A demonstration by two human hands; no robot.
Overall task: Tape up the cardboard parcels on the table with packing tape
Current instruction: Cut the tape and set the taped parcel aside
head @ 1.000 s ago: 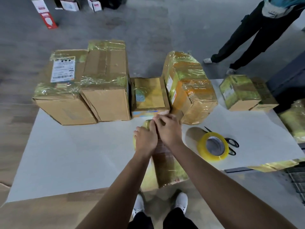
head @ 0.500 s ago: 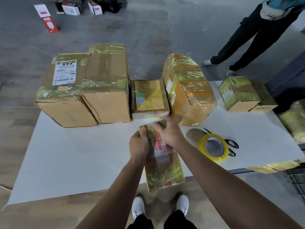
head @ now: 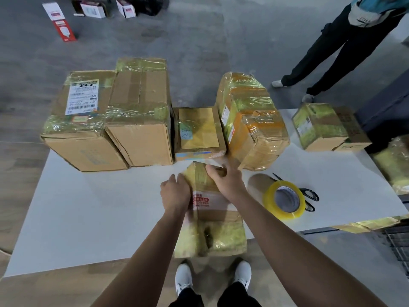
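The left hand (head: 176, 192) clasps the parcel (head: 218, 218) at its side and the right hand (head: 225, 181) curls over its far end, probably to steady or turn it. The tape roll (head: 270, 197) lies just right of that hand, within easy reach.

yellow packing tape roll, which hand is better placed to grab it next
Right, probably. The yellow packing tape roll lies on the white table just right of the right hand; the left hand grips the left edge of the small taped cardboard parcel, farther away.
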